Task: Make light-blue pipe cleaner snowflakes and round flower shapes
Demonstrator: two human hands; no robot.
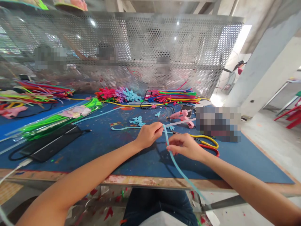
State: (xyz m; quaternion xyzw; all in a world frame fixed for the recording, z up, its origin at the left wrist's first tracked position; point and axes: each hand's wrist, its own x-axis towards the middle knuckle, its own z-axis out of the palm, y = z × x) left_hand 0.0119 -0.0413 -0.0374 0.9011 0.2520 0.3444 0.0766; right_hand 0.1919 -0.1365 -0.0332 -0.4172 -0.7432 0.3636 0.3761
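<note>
My left hand (150, 134) is closed in a pinch at the upper end of a light blue pipe cleaner (176, 168). From there it runs down past my right hand (185, 147) and over the table's front edge. My right thumb and fingers close around it a little below. Scissors with yellow and red handles (209, 144) lie just behind my right hand, their blades partly hidden. Another light blue pipe cleaner (124, 128) lies flat behind my left hand. Small blue branched pieces (137, 121) rest beyond it.
A pink glue gun (182, 115) lies behind the scissors. A bag of green pipe cleaners (61, 117) and a black power bank (53, 142) are at left. Bundles of coloured pipe cleaners (174, 95) line the back, before a perforated metal screen (141, 40); people are beyond it.
</note>
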